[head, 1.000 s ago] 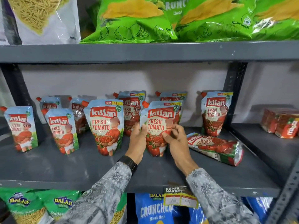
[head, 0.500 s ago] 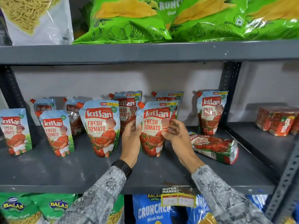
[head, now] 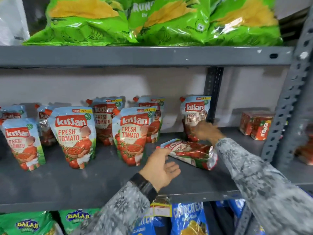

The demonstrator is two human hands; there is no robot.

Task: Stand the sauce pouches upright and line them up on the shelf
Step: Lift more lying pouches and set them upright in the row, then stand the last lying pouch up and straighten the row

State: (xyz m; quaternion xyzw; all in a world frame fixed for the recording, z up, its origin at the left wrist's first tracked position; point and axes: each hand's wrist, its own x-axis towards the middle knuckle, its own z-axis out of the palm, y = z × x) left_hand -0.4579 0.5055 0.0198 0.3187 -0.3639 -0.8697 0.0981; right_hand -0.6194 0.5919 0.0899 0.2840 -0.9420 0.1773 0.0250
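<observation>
Several Kissan tomato sauce pouches stand upright on the grey shelf (head: pixel 84 187). The front row holds three: left (head: pixel 22 143), middle (head: pixel 74 134) and right (head: pixel 133 134); others stand behind them. One pouch (head: pixel 191 153) lies flat on its side at the right. Behind it an upright pouch (head: pixel 194 114) leans near the shelf post. My left hand (head: pixel 160 167) is open, palm up, with fingertips at the lying pouch's top edge. My right hand (head: pixel 206 131), blurred, reaches over the lying pouch against the lower part of the far-right upright pouch; its grip is unclear.
A dark perforated post (head: pixel 213 92) stands behind the far-right pouch. Red drink cartons (head: pixel 255 124) sit on the neighbouring shelf to the right. Green snack bags (head: pixel 152 21) fill the shelf above; blue and green bags (head: pixel 186 219) hang below. A price tag (head: pixel 160 209) sits on the shelf lip.
Both hands let go of the front-right upright pouch, which now stands alone. They moved right: the left to the lying pouch, the right toward the far-right upright pouch. The camera shifted right.
</observation>
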